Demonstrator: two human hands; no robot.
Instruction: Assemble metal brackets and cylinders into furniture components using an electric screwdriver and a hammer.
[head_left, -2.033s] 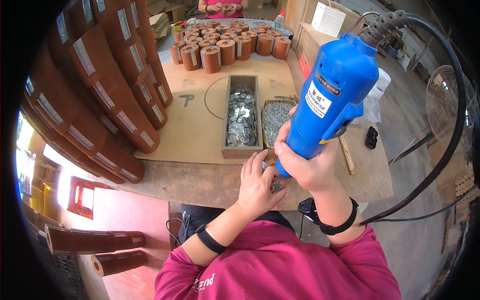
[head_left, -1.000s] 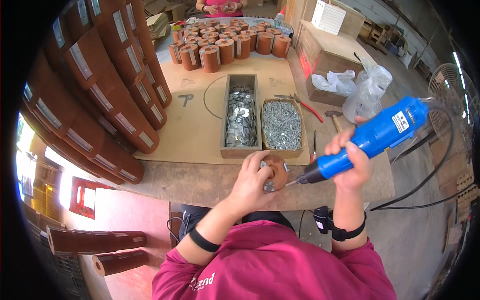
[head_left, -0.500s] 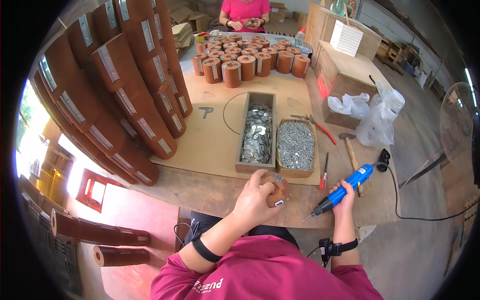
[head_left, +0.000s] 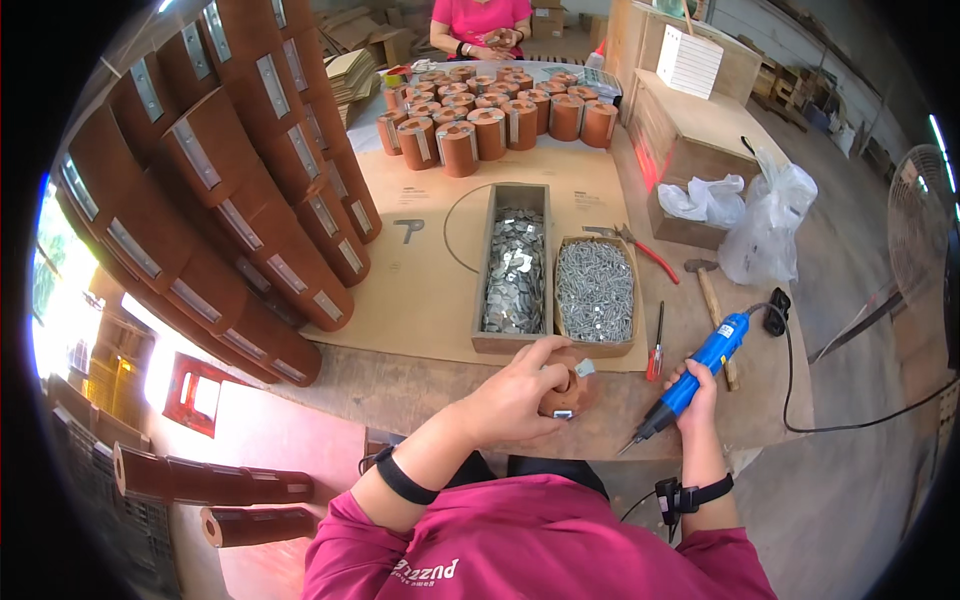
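Observation:
My left hand [head_left: 515,395] is closed around a short brown cylinder [head_left: 572,400] at the front edge of the table. A small silver metal plate [head_left: 585,368] shows on its top face, and a bright metal strip shows on its near side. In my right hand [head_left: 697,400] is a blue electric screwdriver [head_left: 712,355], its thin bit pointing down and left, apart from the cylinder. Just beyond my left hand, a wooden box [head_left: 481,300] holds many small metal plates. Beside it, a smaller box holds a heap of screws [head_left: 594,290].
Tall stacks of brown cylinders [head_left: 215,230] rise at the left. More cylinders [head_left: 458,148] stand at the far end, near a person in pink [head_left: 480,25]. Pliers [head_left: 650,255], a hammer [head_left: 712,300] and a red-handled screwdriver [head_left: 655,360] lie at the right, with a power cord [head_left: 790,400].
The cylinder in my left hand has turned a little, and the plate on its top shows more plainly. The view has shifted slightly; the electric screwdriver stays in my right hand.

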